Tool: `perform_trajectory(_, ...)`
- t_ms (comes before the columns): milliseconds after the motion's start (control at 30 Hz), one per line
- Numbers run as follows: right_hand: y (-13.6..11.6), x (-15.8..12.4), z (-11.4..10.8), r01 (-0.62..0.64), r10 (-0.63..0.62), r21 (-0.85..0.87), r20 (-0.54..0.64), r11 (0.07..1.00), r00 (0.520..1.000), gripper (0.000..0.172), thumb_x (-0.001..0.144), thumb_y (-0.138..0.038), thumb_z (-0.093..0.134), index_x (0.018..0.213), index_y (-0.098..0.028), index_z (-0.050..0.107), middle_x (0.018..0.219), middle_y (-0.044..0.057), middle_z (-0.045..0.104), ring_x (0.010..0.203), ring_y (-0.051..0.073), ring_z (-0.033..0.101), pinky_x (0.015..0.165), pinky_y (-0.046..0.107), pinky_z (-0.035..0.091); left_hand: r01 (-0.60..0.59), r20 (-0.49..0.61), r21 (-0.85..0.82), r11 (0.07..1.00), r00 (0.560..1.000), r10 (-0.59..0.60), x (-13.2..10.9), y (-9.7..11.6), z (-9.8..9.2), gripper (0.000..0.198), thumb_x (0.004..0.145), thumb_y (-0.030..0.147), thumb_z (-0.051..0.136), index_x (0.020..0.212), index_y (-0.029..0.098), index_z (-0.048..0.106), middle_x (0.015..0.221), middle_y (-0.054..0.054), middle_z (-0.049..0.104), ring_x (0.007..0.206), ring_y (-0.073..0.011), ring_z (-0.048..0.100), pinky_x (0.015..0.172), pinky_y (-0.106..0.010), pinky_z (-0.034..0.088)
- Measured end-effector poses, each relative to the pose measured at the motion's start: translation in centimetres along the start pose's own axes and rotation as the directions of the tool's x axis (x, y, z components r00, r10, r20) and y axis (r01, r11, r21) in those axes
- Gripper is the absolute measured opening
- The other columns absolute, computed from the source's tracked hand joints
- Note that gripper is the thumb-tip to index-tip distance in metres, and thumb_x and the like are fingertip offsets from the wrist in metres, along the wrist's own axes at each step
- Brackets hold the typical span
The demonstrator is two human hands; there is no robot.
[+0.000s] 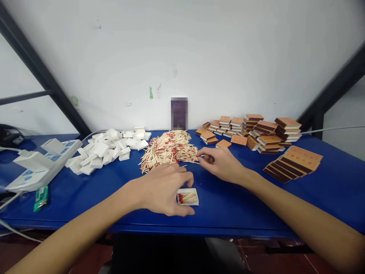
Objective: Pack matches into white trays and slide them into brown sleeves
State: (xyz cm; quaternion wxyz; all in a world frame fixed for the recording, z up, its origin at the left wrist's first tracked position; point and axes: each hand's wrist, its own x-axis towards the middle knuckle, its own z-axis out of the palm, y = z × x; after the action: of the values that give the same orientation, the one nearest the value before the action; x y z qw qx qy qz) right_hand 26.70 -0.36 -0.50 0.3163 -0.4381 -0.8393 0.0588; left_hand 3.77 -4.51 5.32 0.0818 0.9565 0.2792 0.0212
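A small white matchbox tray lies on the blue table with several red-headed matches in it. My left hand curves around the tray's left side, thumb and index finger apart, the thumb close to its near edge. At the right edge of a large heap of loose matches, my right hand has its thumb and index finger pinched together. What lies between those fingertips is too small to make out.
White empty trays are heaped at the left, beside a power strip and a green lighter. Orange-brown matchboxes stand stacked at the right, with a slanting row nearer. A blurred dark panel stands against the wall.
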Motion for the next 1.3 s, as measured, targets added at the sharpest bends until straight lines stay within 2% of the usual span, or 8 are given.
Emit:
perform_trajectory(233,1.1,0.1,0.5,0.011,-0.004,-0.121,0.054,0.993,0.999,0.016,0.086,-0.024,0.059,0.098,-0.018,0.068,0.093,0.006,0.061,0.074,0.016,0.057,0.067,0.028,0.043,-0.063,-0.047,0.086,0.994,0.997,0.067,-1.5,0.0,2.4,0.019,0.088,0.038,0.065,0.092,0.02,0.062,0.092,-0.004,0.058,0.083,-0.0202,0.057,0.08,-0.034,0.042)
perform_trajectory(367,0.8,0.0,0.9,0.06,-0.057,-0.094,0.038,0.994,0.998,0.015,0.086,-0.02,0.059,0.098,-0.018,0.068,0.089,0.005,0.06,0.074,0.016,0.057,0.068,0.028,0.043,-0.059,-0.036,-0.003,0.998,0.998,0.059,-2.2,0.0,2.8,0.016,0.092,0.038,0.061,0.095,0.022,0.063,0.097,-0.003,0.056,0.086,-0.0184,0.055,0.081,-0.032,0.041)
perform_trajectory(500,0.2,0.1,1.5,0.059,-0.055,-0.09,0.042,0.994,0.998,0.015,0.089,-0.021,0.058,0.1,-0.016,0.067,0.088,0.006,0.062,0.076,0.017,0.058,0.069,0.029,0.044,-0.056,-0.069,-0.081,0.995,0.996,0.051,-2.1,-0.7,1.8,0.031,0.088,0.05,0.064,0.103,0.023,0.061,0.097,-0.002,0.058,0.087,-0.019,0.056,0.081,-0.032,0.042)
perform_trajectory(700,-0.7,0.4,2.4,0.113,-0.11,-0.02,0.119,0.993,0.987,0.018,0.09,-0.018,0.057,0.105,-0.016,0.067,0.09,0.008,0.065,0.082,0.019,0.06,0.073,0.03,0.046,0.024,-0.308,-0.072,0.997,0.95,-0.045,-0.1,-5.9,-2.2,0.022,0.098,0.035,0.048,0.096,0.019,0.062,0.09,-0.002,0.065,0.084,-0.016,0.058,0.076,-0.029,0.042)
perform_trajectory(833,-1.3,0.2,2.4,0.131,-0.129,-0.004,0.144,0.991,0.981,0.012,0.09,-0.019,0.058,0.099,-0.017,0.067,0.087,0.006,0.063,0.08,0.018,0.059,0.076,0.031,0.044,0.031,-0.417,-0.048,0.998,0.908,-0.049,0.7,-9.5,-2.6,0.018,0.093,0.031,0.051,0.091,0.017,0.063,0.087,-0.002,0.066,0.077,-0.0139,0.058,0.073,-0.027,0.042)
perform_trajectory(967,-2.0,0.1,2.3,0.132,-0.128,-0.023,0.125,0.991,0.984,0.008,0.091,-0.023,0.059,0.089,-0.018,0.065,0.083,0.004,0.061,0.077,0.017,0.057,0.072,0.03,0.042,-0.019,-0.33,0.1,0.995,0.943,0.051,0.5,-10.4,-0.8,0.019,0.091,0.029,0.05,0.087,0.017,0.064,0.081,-0.003,0.064,0.078,-0.0162,0.057,0.075,-0.03,0.042)
perform_trajectory(1067,-2.5,0.6,2.3,0.105,-0.098,-0.056,0.123,0.993,0.988,0.009,0.091,-0.025,0.058,0.094,-0.019,0.065,0.082,0.002,0.061,0.074,0.016,0.056,0.066,0.028,0.04,-0.025,-0.276,0.153,0.988,0.959,0.067,0.1,-10.3,0.3,0.019,0.089,0.028,0.049,0.086,0.017,0.065,0.08,-0.004,0.063,0.076,-0.0166,0.057,0.073,-0.031,0.042)
perform_trajectory(1300,-2.7,2.7,2.7,0.124,-0.093,-0.152,0.198,0.981,0.976,0.02,0.087,-0.018,0.06,0.107,-0.018,0.06,0.101,0.007,0.068,0.091,0.022,0.061,0.078,0.034,0.045,-0.029,-0.27,0.209,0.978,0.959,0.086,-0.3,-9.9,0.9,0.024,0.085,0.033,0.052,0.095,0.017,0.066,0.082,-0.006,0.064,0.08,-0.0206,0.058,0.074,-0.033,0.043)
